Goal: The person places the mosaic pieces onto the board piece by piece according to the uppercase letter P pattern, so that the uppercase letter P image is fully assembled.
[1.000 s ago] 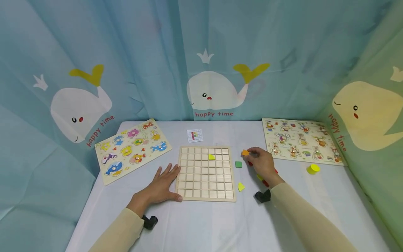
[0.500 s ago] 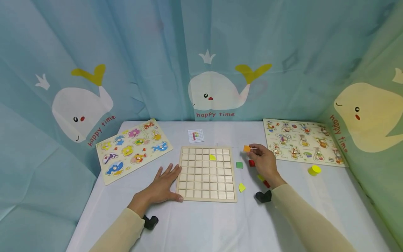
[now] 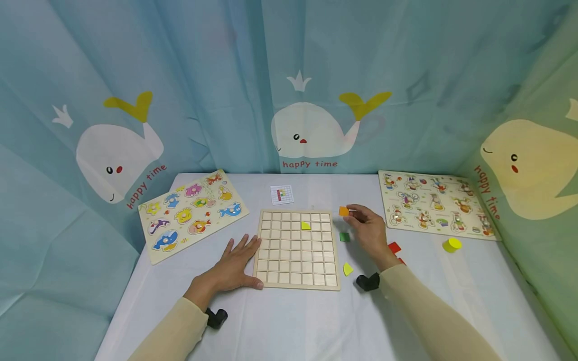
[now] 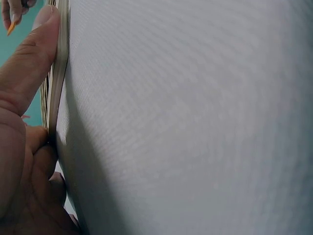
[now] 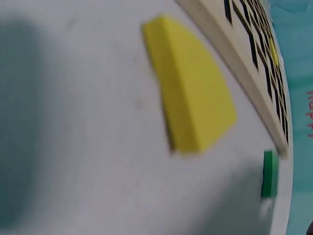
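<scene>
My right hand (image 3: 368, 231) pinches an orange square tile (image 3: 343, 211) just off the right edge of a wooden grid board (image 3: 284, 250). Spread along the board's left edge, my left hand (image 3: 230, 268) rests with its thumb at the near corner; the left wrist view shows that thumb (image 4: 32, 58) against the board's side. One yellow quarter-round tile (image 3: 305, 225) lies in a cell of the upper rows. Beside the board's right edge are a green square tile (image 3: 344, 236) and another yellow quarter-round tile (image 5: 190, 93). Red tiles (image 3: 395, 247) lie partly hidden behind the right wrist.
A small printed pattern card (image 3: 282, 194) lies beyond the board. Picture puzzle boards stand at the back left (image 3: 191, 215) and back right (image 3: 433, 203). A yellow cylinder (image 3: 452, 244) is at the right. A curtain (image 3: 217, 100) hangs behind the table.
My right hand has lifted the orange tile from the table pieces and carried it left toward the board. My left hand has stayed at the board's left edge.
</scene>
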`<state>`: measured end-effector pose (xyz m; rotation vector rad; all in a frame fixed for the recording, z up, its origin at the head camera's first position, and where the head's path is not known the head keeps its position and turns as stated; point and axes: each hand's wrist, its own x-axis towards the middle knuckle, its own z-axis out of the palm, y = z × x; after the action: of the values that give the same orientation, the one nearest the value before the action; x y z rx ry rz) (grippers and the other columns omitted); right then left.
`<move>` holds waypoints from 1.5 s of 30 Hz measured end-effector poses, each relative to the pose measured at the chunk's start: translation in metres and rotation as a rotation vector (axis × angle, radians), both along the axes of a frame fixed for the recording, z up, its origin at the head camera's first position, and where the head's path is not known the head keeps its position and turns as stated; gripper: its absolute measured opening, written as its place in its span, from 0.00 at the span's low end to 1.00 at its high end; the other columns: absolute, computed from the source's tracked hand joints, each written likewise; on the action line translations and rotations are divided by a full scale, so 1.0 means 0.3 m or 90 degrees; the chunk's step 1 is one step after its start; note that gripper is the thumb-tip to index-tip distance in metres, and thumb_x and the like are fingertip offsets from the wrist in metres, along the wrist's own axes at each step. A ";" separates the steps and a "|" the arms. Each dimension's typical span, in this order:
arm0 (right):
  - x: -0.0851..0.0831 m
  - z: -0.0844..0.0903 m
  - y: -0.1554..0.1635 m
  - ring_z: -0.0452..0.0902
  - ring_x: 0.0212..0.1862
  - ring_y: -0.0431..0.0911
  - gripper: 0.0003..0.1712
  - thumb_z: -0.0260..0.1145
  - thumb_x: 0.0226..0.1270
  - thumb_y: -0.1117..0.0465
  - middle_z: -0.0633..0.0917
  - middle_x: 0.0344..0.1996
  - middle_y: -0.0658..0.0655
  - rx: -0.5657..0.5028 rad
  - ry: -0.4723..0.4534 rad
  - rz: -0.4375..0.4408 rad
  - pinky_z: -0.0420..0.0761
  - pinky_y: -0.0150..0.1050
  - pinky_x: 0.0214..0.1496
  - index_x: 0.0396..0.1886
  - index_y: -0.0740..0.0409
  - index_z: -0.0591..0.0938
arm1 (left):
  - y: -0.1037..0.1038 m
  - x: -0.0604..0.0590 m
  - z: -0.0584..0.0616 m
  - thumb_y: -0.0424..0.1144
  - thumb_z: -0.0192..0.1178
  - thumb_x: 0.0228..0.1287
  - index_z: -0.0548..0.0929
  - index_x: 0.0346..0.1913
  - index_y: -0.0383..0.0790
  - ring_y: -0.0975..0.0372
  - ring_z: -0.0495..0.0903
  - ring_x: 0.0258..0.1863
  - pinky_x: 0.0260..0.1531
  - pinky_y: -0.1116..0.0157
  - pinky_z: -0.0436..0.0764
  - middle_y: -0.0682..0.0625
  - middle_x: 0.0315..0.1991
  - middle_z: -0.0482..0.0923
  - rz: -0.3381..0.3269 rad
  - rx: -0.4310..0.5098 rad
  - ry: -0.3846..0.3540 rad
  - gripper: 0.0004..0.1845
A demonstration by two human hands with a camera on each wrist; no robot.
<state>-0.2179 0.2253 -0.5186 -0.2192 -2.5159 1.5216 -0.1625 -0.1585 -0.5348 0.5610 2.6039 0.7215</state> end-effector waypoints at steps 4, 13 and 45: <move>-0.003 0.011 -0.042 0.82 0.47 0.45 0.18 0.72 0.72 0.65 0.89 0.47 0.62 0.004 0.005 0.027 0.77 0.18 0.44 0.60 0.56 0.87 | -0.001 0.000 -0.002 0.62 0.80 0.50 0.55 0.85 0.40 0.50 0.37 0.87 0.84 0.44 0.29 0.46 0.86 0.49 0.002 0.001 -0.001 0.66; -0.019 0.031 -0.141 0.83 0.45 0.48 0.18 0.72 0.73 0.64 0.89 0.46 0.62 -0.016 0.020 0.086 0.80 0.21 0.41 0.60 0.57 0.87 | -0.005 -0.002 -0.006 0.62 0.80 0.50 0.55 0.85 0.40 0.50 0.37 0.87 0.84 0.44 0.29 0.47 0.86 0.49 0.003 -0.003 0.003 0.66; -0.057 0.013 -0.318 0.79 0.43 0.49 0.15 0.71 0.73 0.63 0.87 0.44 0.57 0.031 -0.041 0.172 0.80 0.35 0.42 0.57 0.57 0.87 | -0.002 -0.001 -0.008 0.62 0.80 0.50 0.55 0.85 0.41 0.51 0.37 0.87 0.84 0.44 0.30 0.47 0.86 0.49 0.001 0.005 0.006 0.65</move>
<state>-0.2350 0.1300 -0.5149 0.0835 -2.7203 1.5663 -0.1629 -0.1591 -0.5372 0.5666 2.6120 0.7325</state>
